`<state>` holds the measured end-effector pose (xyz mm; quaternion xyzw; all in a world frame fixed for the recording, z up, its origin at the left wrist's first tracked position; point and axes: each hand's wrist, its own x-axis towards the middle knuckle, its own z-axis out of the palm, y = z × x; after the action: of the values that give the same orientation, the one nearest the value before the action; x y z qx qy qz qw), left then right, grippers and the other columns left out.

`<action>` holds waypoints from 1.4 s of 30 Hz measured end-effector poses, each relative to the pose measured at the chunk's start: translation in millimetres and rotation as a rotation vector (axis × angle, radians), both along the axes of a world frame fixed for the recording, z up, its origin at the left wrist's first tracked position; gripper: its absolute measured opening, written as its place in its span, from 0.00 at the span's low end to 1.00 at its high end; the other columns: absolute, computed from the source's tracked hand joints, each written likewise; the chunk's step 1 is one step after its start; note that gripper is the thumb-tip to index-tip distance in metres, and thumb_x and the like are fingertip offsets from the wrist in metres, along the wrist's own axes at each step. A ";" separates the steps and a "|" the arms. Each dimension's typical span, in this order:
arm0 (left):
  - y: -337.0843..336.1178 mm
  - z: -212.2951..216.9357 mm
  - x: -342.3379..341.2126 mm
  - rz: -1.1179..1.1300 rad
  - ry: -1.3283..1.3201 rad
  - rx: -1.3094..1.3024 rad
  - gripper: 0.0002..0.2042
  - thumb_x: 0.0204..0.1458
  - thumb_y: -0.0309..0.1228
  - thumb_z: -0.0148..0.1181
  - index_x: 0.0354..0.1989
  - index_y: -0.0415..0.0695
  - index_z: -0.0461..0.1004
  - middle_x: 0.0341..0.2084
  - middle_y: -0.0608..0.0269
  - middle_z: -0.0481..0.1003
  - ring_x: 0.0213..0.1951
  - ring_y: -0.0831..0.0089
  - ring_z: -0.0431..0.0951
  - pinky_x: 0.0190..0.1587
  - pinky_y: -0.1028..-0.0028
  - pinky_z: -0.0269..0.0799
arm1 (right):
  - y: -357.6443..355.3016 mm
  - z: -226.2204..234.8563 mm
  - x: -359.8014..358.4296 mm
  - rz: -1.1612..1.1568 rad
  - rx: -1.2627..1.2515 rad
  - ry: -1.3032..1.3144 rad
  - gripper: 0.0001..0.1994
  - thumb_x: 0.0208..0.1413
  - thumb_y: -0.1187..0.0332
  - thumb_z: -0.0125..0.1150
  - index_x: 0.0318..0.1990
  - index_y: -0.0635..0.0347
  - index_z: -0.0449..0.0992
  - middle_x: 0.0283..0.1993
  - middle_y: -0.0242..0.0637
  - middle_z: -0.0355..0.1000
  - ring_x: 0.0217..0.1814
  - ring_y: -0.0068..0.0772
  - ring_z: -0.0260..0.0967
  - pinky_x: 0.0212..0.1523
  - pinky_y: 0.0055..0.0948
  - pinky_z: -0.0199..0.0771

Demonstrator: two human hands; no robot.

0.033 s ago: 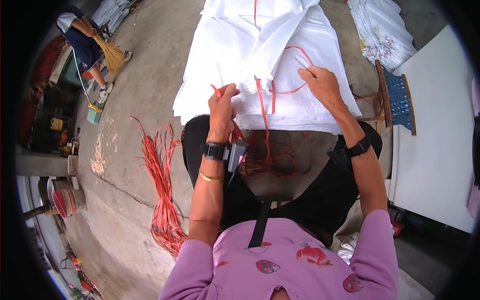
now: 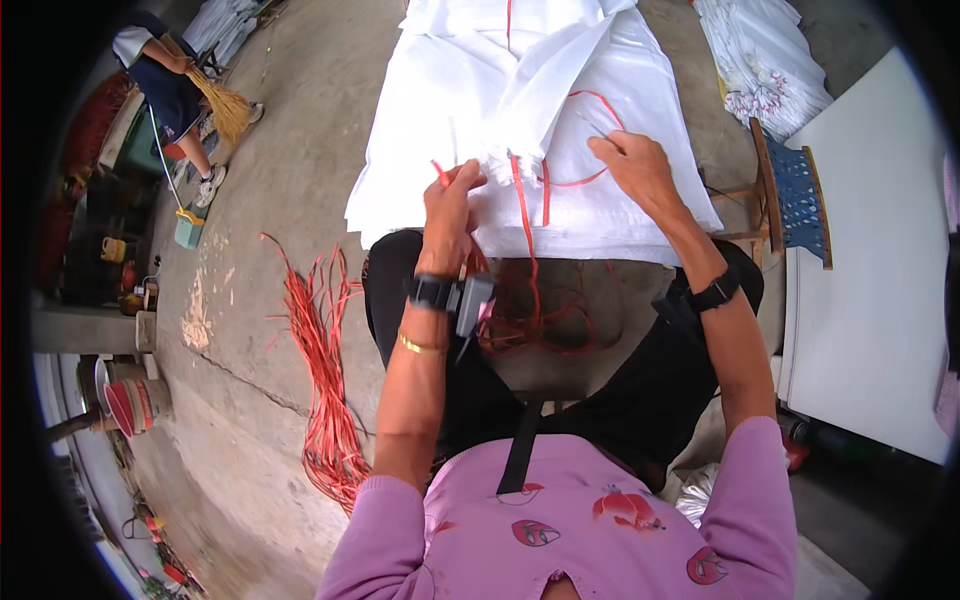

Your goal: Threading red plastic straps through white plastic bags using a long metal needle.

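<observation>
A stack of white woven sacks (image 2: 420, 130) lies in front of my knees, with the top one gathered into a frayed bunch at its near end. A red plastic strip (image 2: 524, 215) hangs from the bunch over the stack's near edge. My left hand (image 2: 449, 200) is closed left of the bunch, a short red strip end poking up from its fingers. My right hand (image 2: 637, 168), also closed, is over the sacks to the right, at a loop of red strip (image 2: 600, 98). A thin grey sliver shows by its fingertips, too small to name.
A long bundle of red strips (image 2: 325, 390) lies on the floor to my left. A wooden stool with blue webbing (image 2: 797, 205) and a white panel (image 2: 870, 260) stand on the right. Far left, another person holds a straw broom (image 2: 222, 105) beside a green dustpan (image 2: 189, 230).
My left hand has shifted slightly to the right and away from me, toward the bunch. My right hand has moved a little to the left. The sacks have stayed in place.
</observation>
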<state>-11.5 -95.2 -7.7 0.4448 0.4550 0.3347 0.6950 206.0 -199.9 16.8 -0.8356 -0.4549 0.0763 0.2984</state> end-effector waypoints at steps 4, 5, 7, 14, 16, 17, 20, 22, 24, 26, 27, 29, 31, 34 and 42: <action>33.6 -23.2 19.9 -0.325 0.014 -0.269 0.08 0.52 0.34 0.56 0.28 0.42 0.72 0.12 0.73 0.62 0.11 0.86 0.50 0.14 0.82 0.44 | 11.9 -7.7 -15.0 0.070 0.058 0.121 0.19 0.48 0.53 0.51 0.20 0.63 0.71 0.19 0.47 0.67 0.23 0.48 0.65 0.28 0.41 0.62; 40.0 -21.2 22.8 -0.333 0.013 -0.270 0.08 0.52 0.34 0.56 0.28 0.42 0.72 0.12 0.73 0.62 0.11 0.86 0.50 0.14 0.82 0.44 | 11.3 -6.8 -14.1 0.053 0.040 0.140 0.19 0.48 0.53 0.52 0.20 0.63 0.71 0.19 0.47 0.67 0.23 0.46 0.65 0.28 0.40 0.62; 53.8 -15.5 23.1 -0.285 -0.240 -0.345 0.08 0.52 0.32 0.55 0.22 0.46 0.70 0.08 0.77 0.53 0.10 0.85 0.49 0.13 0.81 0.42 | 8.9 -8.4 -8.1 0.036 0.077 0.188 0.19 0.47 0.53 0.53 0.21 0.63 0.72 0.18 0.45 0.67 0.22 0.42 0.65 0.27 0.39 0.62; 71.1 16.1 15.5 -0.257 -0.338 -0.379 0.11 0.52 0.27 0.54 0.18 0.47 0.63 0.10 0.76 0.53 0.10 0.84 0.47 0.12 0.82 0.41 | 14.9 -8.6 -21.0 0.085 0.457 0.354 0.20 0.46 0.53 0.58 0.24 0.67 0.73 0.18 0.44 0.69 0.22 0.33 0.67 0.28 0.35 0.64; 64.3 15.1 15.1 -0.246 -0.321 -0.421 0.14 0.51 0.27 0.55 0.16 0.48 0.60 0.09 0.76 0.51 0.10 0.83 0.47 0.12 0.80 0.42 | 26.7 -8.1 -40.4 0.169 0.357 0.408 0.19 0.46 0.54 0.58 0.24 0.67 0.73 0.19 0.46 0.69 0.23 0.35 0.68 0.28 0.35 0.65; 60.6 12.2 17.6 -0.249 -0.319 -0.426 0.14 0.51 0.27 0.55 0.16 0.48 0.60 0.09 0.76 0.51 0.10 0.83 0.47 0.12 0.80 0.42 | 30.8 -7.7 -46.8 0.258 0.260 0.450 0.19 0.46 0.55 0.58 0.25 0.66 0.73 0.20 0.48 0.69 0.24 0.36 0.69 0.29 0.35 0.66; 54.0 4.2 23.9 -0.223 -0.318 -0.302 0.07 0.53 0.27 0.51 0.24 0.42 0.70 0.10 0.76 0.53 0.11 0.83 0.46 0.13 0.81 0.43 | 32.5 -26.8 -58.1 0.344 0.099 0.342 0.17 0.47 0.57 0.57 0.24 0.67 0.73 0.19 0.50 0.68 0.23 0.39 0.69 0.28 0.35 0.68; 66.8 0.4 21.3 -0.222 -0.307 -0.266 0.08 0.55 0.25 0.46 0.32 0.36 0.73 0.11 0.76 0.56 0.11 0.84 0.47 0.13 0.82 0.43 | 16.8 -31.1 -45.8 0.379 0.071 0.316 0.16 0.47 0.59 0.56 0.24 0.67 0.72 0.18 0.49 0.68 0.22 0.39 0.69 0.27 0.35 0.67; 79.6 -2.2 13.5 -0.217 -0.235 -0.220 0.13 0.56 0.26 0.40 0.38 0.33 0.72 0.12 0.76 0.57 0.11 0.84 0.47 0.13 0.82 0.43 | -2.0 -27.3 -30.9 0.449 0.061 0.283 0.15 0.48 0.61 0.53 0.24 0.67 0.72 0.17 0.48 0.67 0.19 0.39 0.68 0.25 0.35 0.67; 90.6 -4.6 12.8 -0.322 -0.264 -0.171 0.14 0.57 0.26 0.39 0.40 0.32 0.72 0.12 0.75 0.58 0.12 0.83 0.50 0.15 0.82 0.47 | -26.6 4.0 -24.9 0.474 -0.018 0.297 0.14 0.50 0.63 0.52 0.23 0.67 0.71 0.15 0.39 0.63 0.18 0.29 0.61 0.22 0.30 0.62; 94.6 -8.4 15.5 -0.375 -0.331 -0.180 0.14 0.56 0.26 0.39 0.40 0.31 0.72 0.12 0.75 0.58 0.13 0.82 0.51 0.15 0.81 0.48 | -37.4 21.9 -24.9 0.474 -0.092 0.319 0.14 0.52 0.63 0.52 0.22 0.67 0.69 0.15 0.32 0.59 0.18 0.19 0.55 0.20 0.27 0.58; 77.8 -11.5 33.8 -0.186 -0.296 -0.220 0.10 0.56 0.26 0.44 0.37 0.37 0.74 0.12 0.79 0.57 0.12 0.85 0.47 0.15 0.83 0.47 | -49.5 17.5 -26.7 0.476 -0.113 0.284 0.16 0.53 0.61 0.52 0.24 0.67 0.70 0.14 0.33 0.58 0.18 0.21 0.55 0.20 0.29 0.58; 75.5 -26.3 25.8 -0.362 -0.202 0.097 0.10 0.56 0.28 0.45 0.36 0.36 0.73 0.12 0.77 0.62 0.11 0.85 0.51 0.15 0.82 0.53 | -57.9 9.7 -36.7 0.594 -0.063 0.147 0.16 0.53 0.60 0.52 0.25 0.68 0.70 0.14 0.32 0.57 0.19 0.21 0.55 0.21 0.29 0.59; 80.1 -59.5 11.2 -0.602 0.041 0.250 0.13 0.57 0.35 0.47 0.34 0.37 0.72 0.19 0.69 0.71 0.18 0.81 0.68 0.21 0.82 0.64 | -70.3 22.6 -43.3 0.318 0.008 0.267 0.15 0.52 0.60 0.52 0.25 0.67 0.71 0.16 0.43 0.62 0.19 0.29 0.61 0.23 0.33 0.60; 160.6 83.1 24.6 -0.297 -0.820 0.442 0.13 0.55 0.40 0.53 0.33 0.42 0.69 0.27 0.68 0.70 0.15 0.86 0.54 0.15 0.84 0.53 | -87.3 14.2 -13.4 -0.079 0.366 0.812 0.13 0.53 0.63 0.53 0.30 0.64 0.76 0.14 0.21 0.55 0.16 0.11 0.48 0.17 0.17 0.46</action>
<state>13.1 65.4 75.4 0.4735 -0.0066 0.4680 0.7461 192.7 -287.2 31.0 -0.6881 -0.2747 0.3047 0.5985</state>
